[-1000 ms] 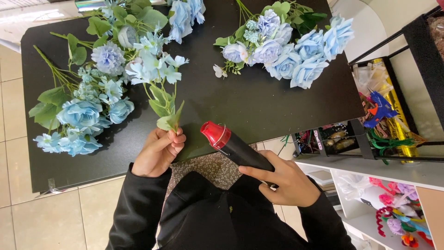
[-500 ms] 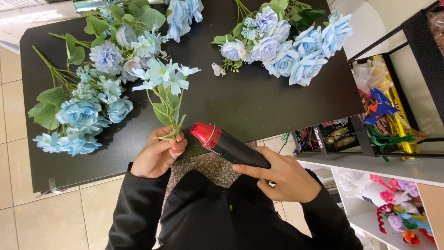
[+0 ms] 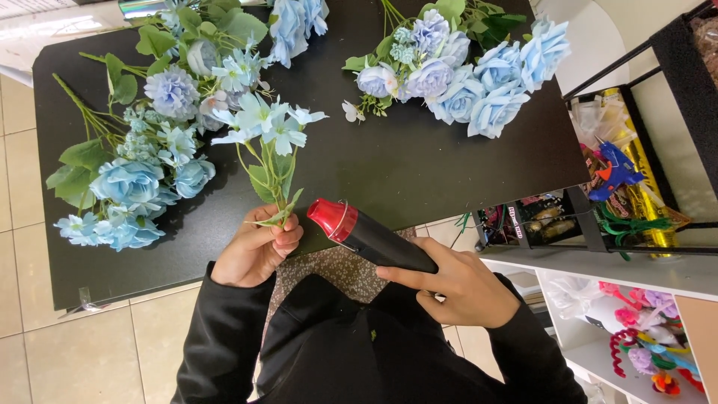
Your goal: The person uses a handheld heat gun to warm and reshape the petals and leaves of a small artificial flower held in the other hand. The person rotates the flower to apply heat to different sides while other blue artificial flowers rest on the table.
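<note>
My left hand [image 3: 256, 248] pinches the stem base of a pale blue flower sprig [image 3: 267, 129], which stands up over the black table [image 3: 389, 168] with green leaves below its blooms. My right hand [image 3: 460, 286] grips a black handheld tool with a red tip [image 3: 365, 231]. The red tip points left, close to the sprig's stem near my left fingers. Black sleeves cover both my arms.
A pile of blue artificial flowers with green leaves [image 3: 142, 161] lies on the table's left. Another bunch of blue roses [image 3: 464, 75] lies at the top right. A shelf unit [image 3: 636, 254] at the right holds a blue glue gun [image 3: 615, 170] and craft supplies. Tiled floor [image 3: 45, 352] shows at the left.
My left hand has lifted the sprig further from the pile and toward me. The red tip of the tool has moved closer to the stem.
</note>
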